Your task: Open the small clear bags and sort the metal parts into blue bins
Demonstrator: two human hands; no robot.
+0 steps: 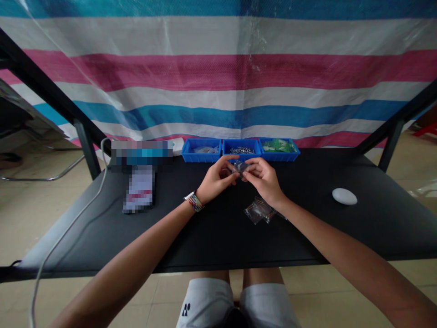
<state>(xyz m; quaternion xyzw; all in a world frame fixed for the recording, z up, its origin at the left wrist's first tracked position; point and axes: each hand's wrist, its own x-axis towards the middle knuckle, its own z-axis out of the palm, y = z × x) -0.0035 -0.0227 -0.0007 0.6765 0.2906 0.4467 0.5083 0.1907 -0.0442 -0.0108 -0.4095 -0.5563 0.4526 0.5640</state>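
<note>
Between both hands, over the black table, is a small clear plastic bag (241, 166). My left hand (218, 177), with a patterned band at the wrist, pinches its left side. The fingers of my right hand (262, 177) close on its right side. What the bag holds is too small to tell. Below my right wrist lie several small clear bags (260, 210) in a loose pile, with thin brownish pieces inside. Just beyond the hands stands a blue bin (241, 146) of small shiny metal parts.
Another blue bin (201, 152) with clear plastic and a third blue bin (279, 148) with green packets flank it. A white oval object (344, 196) lies right. A white cable (73, 214) runs along the left; blurred items (139, 182) lie there. Black frame posts (385, 136) rise at the table's sides.
</note>
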